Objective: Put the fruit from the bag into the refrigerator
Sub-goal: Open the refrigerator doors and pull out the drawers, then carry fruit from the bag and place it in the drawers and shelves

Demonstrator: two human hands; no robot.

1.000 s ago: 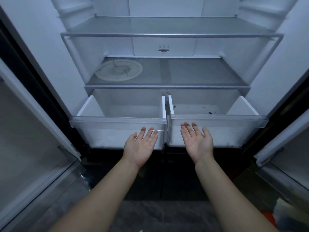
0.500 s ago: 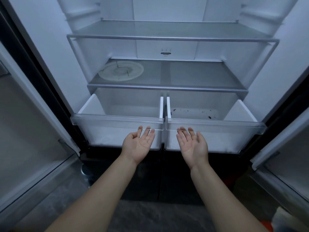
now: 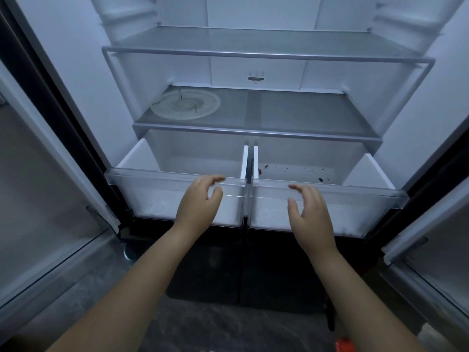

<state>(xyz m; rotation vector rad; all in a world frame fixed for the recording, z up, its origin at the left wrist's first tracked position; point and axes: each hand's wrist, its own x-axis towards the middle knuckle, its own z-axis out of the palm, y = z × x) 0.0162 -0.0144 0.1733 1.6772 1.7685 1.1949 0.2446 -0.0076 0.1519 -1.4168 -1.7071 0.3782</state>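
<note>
The refrigerator stands open in front of me, with two clear crisper drawers pulled out at the bottom. My left hand (image 3: 200,199) hovers palm down at the front rim of the left drawer (image 3: 142,179), fingers loosely curved and holding nothing. My right hand (image 3: 308,209) hovers the same way at the front of the right drawer (image 3: 360,191), whose floor shows dark crumbs. I cannot tell whether the fingertips touch the rims. No fruit or bag is in view.
A glass shelf (image 3: 291,115) above the drawers carries a round pale plate (image 3: 185,104) at its left. A second glass shelf (image 3: 266,44) sits higher. Both doors hang open at the left (image 3: 38,199) and right (image 3: 431,237). A red-orange object (image 3: 342,345) peeks in at the bottom edge.
Both hands have turned over from palms up to palms down and risen slightly toward the drawers' front rims. The view has moved closer to the refrigerator.
</note>
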